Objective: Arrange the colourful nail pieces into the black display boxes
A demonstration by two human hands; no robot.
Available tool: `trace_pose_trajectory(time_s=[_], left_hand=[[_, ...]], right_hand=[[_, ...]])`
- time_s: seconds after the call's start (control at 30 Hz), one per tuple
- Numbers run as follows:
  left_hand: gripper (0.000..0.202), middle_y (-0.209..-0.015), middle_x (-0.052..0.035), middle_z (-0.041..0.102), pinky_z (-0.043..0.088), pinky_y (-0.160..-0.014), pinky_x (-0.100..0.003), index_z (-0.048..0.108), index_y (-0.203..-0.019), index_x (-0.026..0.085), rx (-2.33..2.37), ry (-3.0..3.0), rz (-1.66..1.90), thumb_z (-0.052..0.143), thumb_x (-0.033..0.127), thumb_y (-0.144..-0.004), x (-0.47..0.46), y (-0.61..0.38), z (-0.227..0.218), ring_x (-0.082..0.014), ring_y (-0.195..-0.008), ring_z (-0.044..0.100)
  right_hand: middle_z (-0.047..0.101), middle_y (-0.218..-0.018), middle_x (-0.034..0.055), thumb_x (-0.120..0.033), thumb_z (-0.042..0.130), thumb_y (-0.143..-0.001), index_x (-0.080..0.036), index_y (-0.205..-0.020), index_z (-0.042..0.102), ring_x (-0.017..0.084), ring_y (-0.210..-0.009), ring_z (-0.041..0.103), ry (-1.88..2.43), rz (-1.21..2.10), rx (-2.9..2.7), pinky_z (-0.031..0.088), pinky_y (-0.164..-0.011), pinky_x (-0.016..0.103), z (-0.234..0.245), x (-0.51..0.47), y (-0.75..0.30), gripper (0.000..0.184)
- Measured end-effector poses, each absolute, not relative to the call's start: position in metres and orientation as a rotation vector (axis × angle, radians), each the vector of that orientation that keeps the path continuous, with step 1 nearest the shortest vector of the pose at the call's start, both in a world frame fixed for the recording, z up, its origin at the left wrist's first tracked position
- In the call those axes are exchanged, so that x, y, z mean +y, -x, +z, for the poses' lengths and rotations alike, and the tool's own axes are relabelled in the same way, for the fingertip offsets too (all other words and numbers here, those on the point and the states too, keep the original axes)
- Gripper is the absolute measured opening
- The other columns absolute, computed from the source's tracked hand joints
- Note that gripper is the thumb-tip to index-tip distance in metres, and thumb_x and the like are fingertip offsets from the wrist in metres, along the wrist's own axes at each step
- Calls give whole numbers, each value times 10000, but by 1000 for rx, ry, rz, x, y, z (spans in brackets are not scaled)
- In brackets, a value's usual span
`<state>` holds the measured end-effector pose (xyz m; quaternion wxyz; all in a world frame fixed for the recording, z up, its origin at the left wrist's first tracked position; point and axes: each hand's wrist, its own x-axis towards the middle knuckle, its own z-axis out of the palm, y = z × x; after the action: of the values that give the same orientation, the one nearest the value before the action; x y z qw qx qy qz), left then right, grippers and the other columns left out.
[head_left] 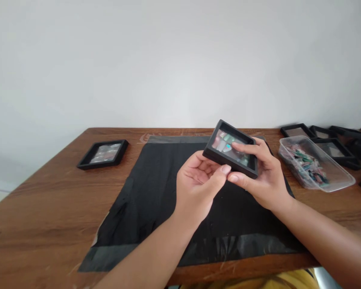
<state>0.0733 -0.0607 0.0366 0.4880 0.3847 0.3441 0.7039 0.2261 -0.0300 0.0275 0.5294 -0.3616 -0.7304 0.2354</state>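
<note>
A black display frame (209, 153) with a clear window is held tilted above the black mat. Behind the window lie several small coloured pieces, pink, green and whitish, with one bright turquoise spot. My left hand (196, 180) grips its near left edge, thumb on the front rim and fingers underneath. My right hand (263, 172) holds the right end, with the thumb at the lower edge. Its index finger reaches over onto the window. The fingers behind the frame are partly hidden.
A black mat (156, 200) covers the middle of the wooden table (54, 208). Another filled frame (103, 154) lies at left. On the right stand a clear plastic box (337, 176) of small coloured pieces and several black frames (333, 148). A white wall rises behind.
</note>
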Motion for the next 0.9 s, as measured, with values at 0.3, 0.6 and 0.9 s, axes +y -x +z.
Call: trace_pose_trajectory(time_s=[0.3,0.6,0.9], left_hand=[[236,-654,34,613,529,-673,-249,642,-726,221,879,-1016,1715,875,255,-741,-67,-71,30,-131,-657,598],[174,-758,-12,733,569,-750,-306,703,-781,216,811,-1077,1618,872,255,-768,-66,-67,33,-175,-749,680],[202,-877,-36,791,608,-834,-394,722,-802,235,740,-955,1585,880,353,-755,-65,-66,36,-238,-856,737]], right_hand=[[733,-1234,71,-651,792,-840,-356,-1222,755,338,-1294,575,818,587,-1800,384,-1165,597,31,-32,-230,483],[755,-1156,47,-688,741,-863,-315,-1122,749,259,-1063,716,769,961,-1591,588,-947,445,38,-27,-229,454],[727,-1080,34,-656,783,-842,-309,-1084,756,248,-1063,678,814,858,-1686,533,-1035,468,42,-28,-230,425]])
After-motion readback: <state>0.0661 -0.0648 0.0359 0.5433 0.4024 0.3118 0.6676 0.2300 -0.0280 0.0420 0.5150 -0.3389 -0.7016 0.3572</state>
